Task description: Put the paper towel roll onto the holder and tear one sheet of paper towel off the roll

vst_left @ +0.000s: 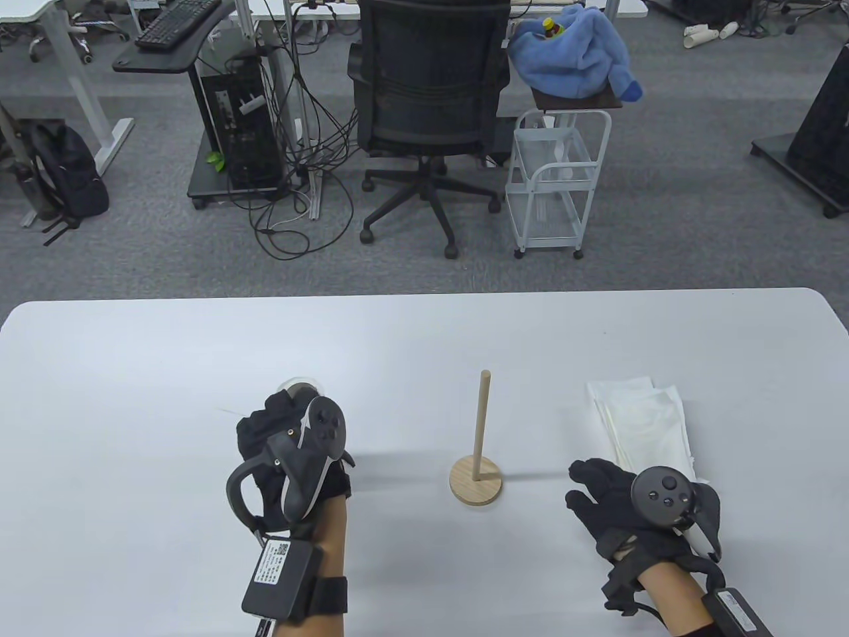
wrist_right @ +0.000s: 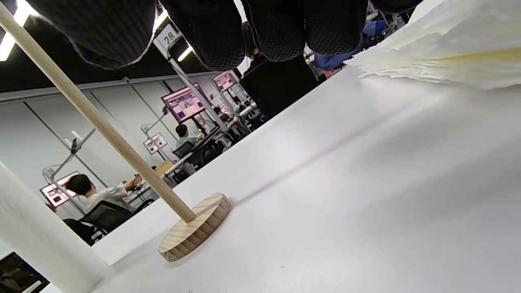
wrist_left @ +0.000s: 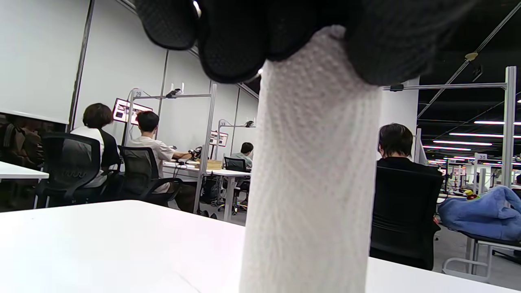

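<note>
Two gloved hands on a white desk, a bare wooden holder standing between them.

The holder [vst_left: 476, 479] stands upright at lower centre, its thin rod rising from a round base. The left hand [vst_left: 292, 458], lower left, covers the paper towel roll [vst_left: 300, 386], of which only the top end shows above the fingers [vst_left: 282, 406]. The right hand [vst_left: 620, 504], lower right, lies open just beside a stack of folded white sheets [vst_left: 643, 424]. Beyond the desk [vst_left: 132, 371], an office chair [vst_left: 428, 99] and a white wire cart [vst_left: 556, 179] stand on grey carpet.

Bare table [vst_left: 398, 345] surrounds the upright holder [vst_left: 476, 478].
</note>
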Tool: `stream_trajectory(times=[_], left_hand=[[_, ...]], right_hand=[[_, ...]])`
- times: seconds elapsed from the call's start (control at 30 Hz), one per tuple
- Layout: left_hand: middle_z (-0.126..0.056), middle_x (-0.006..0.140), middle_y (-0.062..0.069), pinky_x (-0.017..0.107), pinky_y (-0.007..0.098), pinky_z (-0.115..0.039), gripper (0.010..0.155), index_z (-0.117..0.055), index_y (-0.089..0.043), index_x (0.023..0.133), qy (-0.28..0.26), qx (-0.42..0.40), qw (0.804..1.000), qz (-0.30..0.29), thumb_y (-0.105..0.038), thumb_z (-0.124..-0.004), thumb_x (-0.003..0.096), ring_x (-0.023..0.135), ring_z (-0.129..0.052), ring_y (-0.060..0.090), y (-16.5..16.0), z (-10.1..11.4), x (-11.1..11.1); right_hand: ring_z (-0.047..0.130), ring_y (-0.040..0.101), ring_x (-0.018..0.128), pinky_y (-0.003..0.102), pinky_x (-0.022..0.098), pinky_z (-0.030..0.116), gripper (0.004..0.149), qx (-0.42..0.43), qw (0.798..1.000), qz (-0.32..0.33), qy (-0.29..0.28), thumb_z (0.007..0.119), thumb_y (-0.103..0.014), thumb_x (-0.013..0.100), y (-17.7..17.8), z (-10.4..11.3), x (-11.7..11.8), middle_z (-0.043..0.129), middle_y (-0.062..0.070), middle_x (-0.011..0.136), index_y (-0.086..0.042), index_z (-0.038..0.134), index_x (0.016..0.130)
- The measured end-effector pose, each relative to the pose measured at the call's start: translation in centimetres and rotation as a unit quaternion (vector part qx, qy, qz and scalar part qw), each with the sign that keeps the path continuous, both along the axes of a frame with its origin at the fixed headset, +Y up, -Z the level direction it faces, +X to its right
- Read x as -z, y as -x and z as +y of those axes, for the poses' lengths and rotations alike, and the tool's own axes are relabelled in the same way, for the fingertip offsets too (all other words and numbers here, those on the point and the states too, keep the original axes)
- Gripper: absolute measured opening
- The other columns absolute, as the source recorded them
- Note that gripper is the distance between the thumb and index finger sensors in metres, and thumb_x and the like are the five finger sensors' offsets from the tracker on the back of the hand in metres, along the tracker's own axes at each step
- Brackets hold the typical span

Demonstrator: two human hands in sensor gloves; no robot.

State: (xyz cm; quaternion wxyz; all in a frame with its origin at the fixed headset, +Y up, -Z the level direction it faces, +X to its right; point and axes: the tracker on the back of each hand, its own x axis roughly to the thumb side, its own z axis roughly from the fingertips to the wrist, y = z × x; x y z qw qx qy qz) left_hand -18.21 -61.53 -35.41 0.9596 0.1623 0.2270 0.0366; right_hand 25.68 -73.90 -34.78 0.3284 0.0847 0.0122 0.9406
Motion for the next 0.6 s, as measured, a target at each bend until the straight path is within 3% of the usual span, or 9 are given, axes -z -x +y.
stream_trajectory(times=[0.17,0.6], left_hand=[[-0.067,0.087,-0.008,0.074,0.052,-0.061,0.039,-0.082,-0.041,0.083,-0.026,0.006,0.999,-0.042,-0.048,-0.080,0.0449,0.079,-0.078,0.025,0.3,1.3,-1.1],[-0.068,0.093,-0.016,0.076,0.045,-0.065,0.039,-0.082,-0.046,0.083,-0.125,-0.082,0.971,-0.186,-0.047,-0.079,0.0441,0.085,-0.080,0.020,1.2,10.2,-3.2]], right_hand=[[0.058,0.047,0.095,0.062,0.070,0.044,0.060,-0.001,1.000,-0.002,-0.003,0.072,-0.054,0.049,-0.1,0.1,0.0,0.053,0.017,0.110,-0.026,0.062,0.102],[0.058,0.047,0.095,0.062,0.070,0.044,0.060,-0.007,1.000,-0.008,0.010,0.072,-0.054,0.049,-0.4,-0.3,0.2,0.054,0.018,0.109,-0.026,0.062,0.102]])
